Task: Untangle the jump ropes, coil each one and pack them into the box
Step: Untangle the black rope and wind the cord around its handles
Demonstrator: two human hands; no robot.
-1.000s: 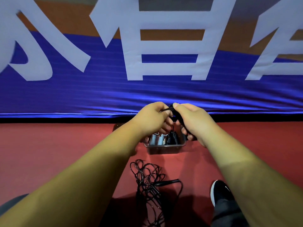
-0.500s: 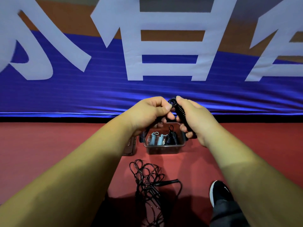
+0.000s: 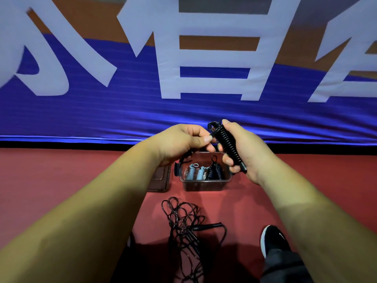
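While the right grip [image 3: 242, 152] is curled round a coiled black jump rope [image 3: 227, 140], the left grip [image 3: 179, 139] pinches that rope's end just beside its top loop. Below both grips the open box [image 3: 204, 185] sits on the floor [image 3: 61, 176], holding packed ropes [image 3: 192, 174]. Nearer the person lies a tangled black rope [image 3: 183, 225].

Both bare forearms are reaching in from the lower corners, the left from 7 o'clock and the right from 5 o'clock, meeting just above centre. The right hand [image 3: 242, 152] is curling its fingers round a coiled black rope [image 3: 227, 142], holding it slanted. The left hand [image 3: 183, 141], at its 9 o'clock, is apparently pinching the rope's end between thumb and forefinger.
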